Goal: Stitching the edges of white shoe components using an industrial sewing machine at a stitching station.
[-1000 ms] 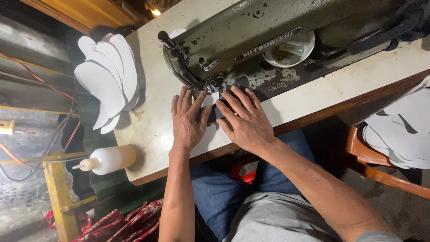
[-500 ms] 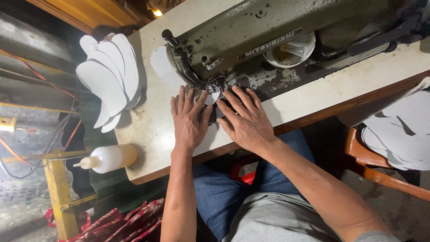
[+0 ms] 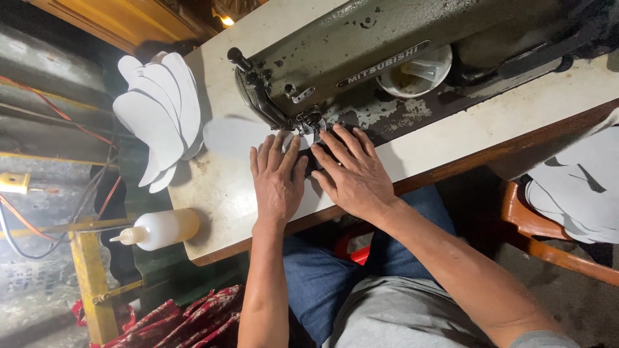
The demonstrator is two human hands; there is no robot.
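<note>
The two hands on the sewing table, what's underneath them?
Both the left hand and the right hand press flat on a white cut piece that runs out past the sewing machine needle. The part beneath the palms is hidden.

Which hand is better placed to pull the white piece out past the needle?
Probably the left hand: it lies flat on the white piece, on the side where it emerges.

Thin white oval-cut fabric piece is lying flat on the desk, running under the sewing machine's needle, far end poking out leftward.
</note>
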